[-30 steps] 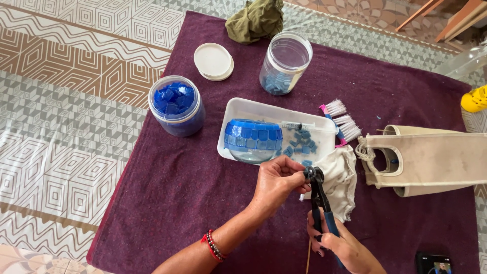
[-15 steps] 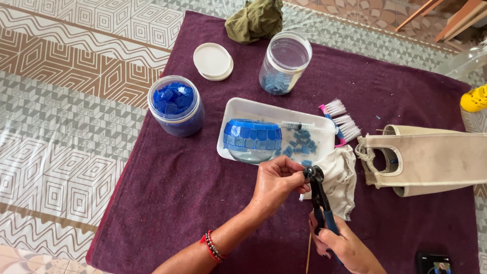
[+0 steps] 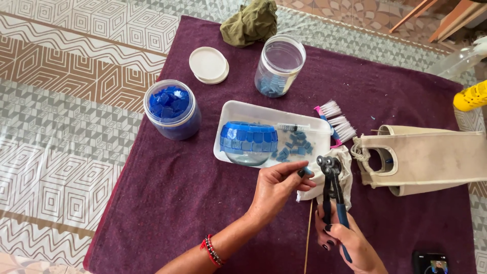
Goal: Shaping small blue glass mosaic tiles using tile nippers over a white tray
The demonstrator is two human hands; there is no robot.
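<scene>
A small blue tile piece [image 3: 307, 171] sits pinched in my left hand [image 3: 276, 185] just below the white tray [image 3: 238, 109], while my right hand [image 3: 347, 241] grips the blue-handled nippers [image 3: 332, 190] beside a white rag [image 3: 345, 157].

Bright, even daylight, soft faint shadows, sharp focus throughout, slight wide-angle edge distortion

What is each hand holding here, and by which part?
The right hand grips the blue-handled nippers by the handles. The left hand pinches a small blue tile piece at its fingertips, beside the nipper head.
</scene>
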